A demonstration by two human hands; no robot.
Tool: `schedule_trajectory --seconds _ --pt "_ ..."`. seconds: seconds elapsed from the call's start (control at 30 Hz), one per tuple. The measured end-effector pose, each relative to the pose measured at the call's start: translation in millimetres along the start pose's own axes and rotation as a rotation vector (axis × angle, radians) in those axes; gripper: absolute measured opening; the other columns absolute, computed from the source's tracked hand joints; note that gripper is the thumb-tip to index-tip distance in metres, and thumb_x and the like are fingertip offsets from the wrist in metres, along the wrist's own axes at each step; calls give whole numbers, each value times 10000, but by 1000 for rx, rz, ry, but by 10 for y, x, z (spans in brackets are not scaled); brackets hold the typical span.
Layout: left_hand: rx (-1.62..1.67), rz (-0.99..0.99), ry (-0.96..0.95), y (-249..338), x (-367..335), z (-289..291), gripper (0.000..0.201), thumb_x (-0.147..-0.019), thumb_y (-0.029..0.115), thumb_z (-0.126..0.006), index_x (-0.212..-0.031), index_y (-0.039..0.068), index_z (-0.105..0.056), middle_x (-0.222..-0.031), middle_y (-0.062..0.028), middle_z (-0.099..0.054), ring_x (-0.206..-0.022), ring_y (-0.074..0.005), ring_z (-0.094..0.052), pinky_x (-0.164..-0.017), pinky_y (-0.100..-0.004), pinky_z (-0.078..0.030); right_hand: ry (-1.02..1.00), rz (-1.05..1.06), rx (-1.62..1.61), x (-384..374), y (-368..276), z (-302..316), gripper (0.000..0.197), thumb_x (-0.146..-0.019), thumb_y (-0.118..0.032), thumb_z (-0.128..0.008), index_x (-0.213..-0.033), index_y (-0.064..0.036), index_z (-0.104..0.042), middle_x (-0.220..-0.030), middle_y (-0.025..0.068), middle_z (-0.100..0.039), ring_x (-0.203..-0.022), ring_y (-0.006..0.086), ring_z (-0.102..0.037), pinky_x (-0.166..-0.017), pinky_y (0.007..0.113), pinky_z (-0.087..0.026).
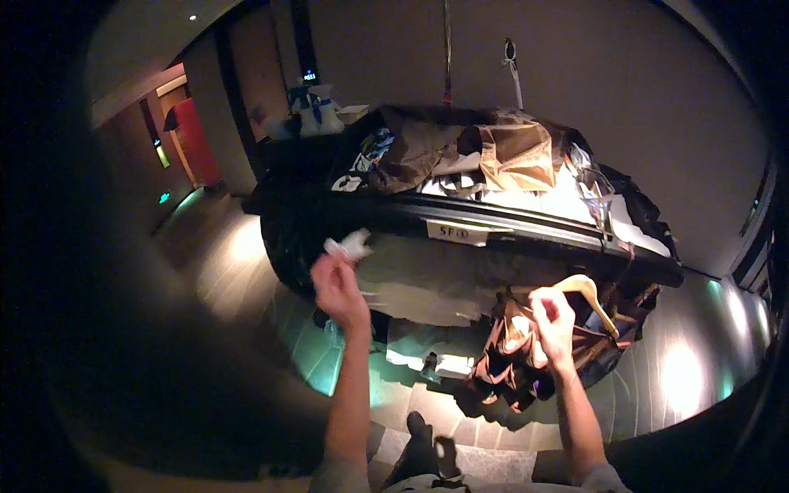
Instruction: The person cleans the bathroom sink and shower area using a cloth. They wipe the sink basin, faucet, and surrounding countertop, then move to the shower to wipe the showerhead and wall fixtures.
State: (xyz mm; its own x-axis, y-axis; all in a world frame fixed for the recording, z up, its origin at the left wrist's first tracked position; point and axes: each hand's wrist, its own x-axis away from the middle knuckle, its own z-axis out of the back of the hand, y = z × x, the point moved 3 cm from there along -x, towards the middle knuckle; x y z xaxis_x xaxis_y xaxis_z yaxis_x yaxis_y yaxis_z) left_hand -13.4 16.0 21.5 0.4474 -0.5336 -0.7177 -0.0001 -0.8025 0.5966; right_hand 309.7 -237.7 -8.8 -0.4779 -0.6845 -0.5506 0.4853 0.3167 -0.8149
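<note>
My left hand (339,289) is raised before the left part of a dark cart, its fingers pinched on a small white crumpled piece (352,245), blurred and of a kind I cannot make out. My right hand (553,319) is over a brown pocketed organizer (497,361) hanging at the cart's front right. Its fingers are curled together by the end of a curved wooden hanger (593,297). Whether they touch the hanger, or what they hold, I cannot make out. White items (516,332) show in the pocket beside that hand.
The black cart's front rail (394,209) runs across the middle. On top lie brown bags (516,156) and white items. White bottles (320,115) stand at the far left end. Folded grey cloth (427,279) fills the shelf below. A corridor with a red panel (195,141) opens left.
</note>
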Motion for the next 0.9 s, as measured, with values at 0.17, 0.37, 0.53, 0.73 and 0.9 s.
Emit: schedule_trajectory --seconds 0.17,0.37,0.53,0.73,0.9 --pt "-110 -97 64 -1592 -1054 -481 274 -921 77 -613 -1185 5 -609 -1248 -141 -508 -958 -275 -642 -836 -357 -548 290 522 741 -1288 678 -267 204 -823 -38 -619 -1027 -36 -621 -1040 128 -601 -898 303 -586 -832 405 -478" --pt "-413 -44 -163 -2052 -1388 -995 504 -806 118 -687 -1282 49 -538 -1351 -182 -481 -1243 -343 -469 -1002 -428 -416 491 702 844 -1908 809 -381 171 -846 -93 -608 -998 -50 -674 -919 129 -685 -837 309 -656 -799 405 -517" --pt "-223 158 -310 -1046 664 -705 109 -845 43 -658 -951 28 -642 -955 -102 -643 -890 -247 -609 -771 -334 -486 519 817 954 -1856 1049 -195 210 -852 -47 -583 -1049 -6 -642 -1037 163 -667 -949 322 -639 -869 391 -496" --pt "-656 591 -562 278 2679 1828 159 -822 168 -734 -843 21 -678 -770 -99 -676 -692 -219 -664 -635 -318 -526 452 773 907 -1821 1125 -62 220 -856 -30 -569 -1064 3 -630 -1059 167 -655 -971 315 -628 -886 383 -485" --pt "-899 886 -102 1748 3526 3446 217 -935 224 -569 -904 39 -678 -765 -122 -685 -668 -238 -668 -624 -330 -518 394 835 948 -1736 969 -199 228 -859 -16 -557 -1077 11 -620 -1078 170 -645 -989 310 -618 -901 375 -476"
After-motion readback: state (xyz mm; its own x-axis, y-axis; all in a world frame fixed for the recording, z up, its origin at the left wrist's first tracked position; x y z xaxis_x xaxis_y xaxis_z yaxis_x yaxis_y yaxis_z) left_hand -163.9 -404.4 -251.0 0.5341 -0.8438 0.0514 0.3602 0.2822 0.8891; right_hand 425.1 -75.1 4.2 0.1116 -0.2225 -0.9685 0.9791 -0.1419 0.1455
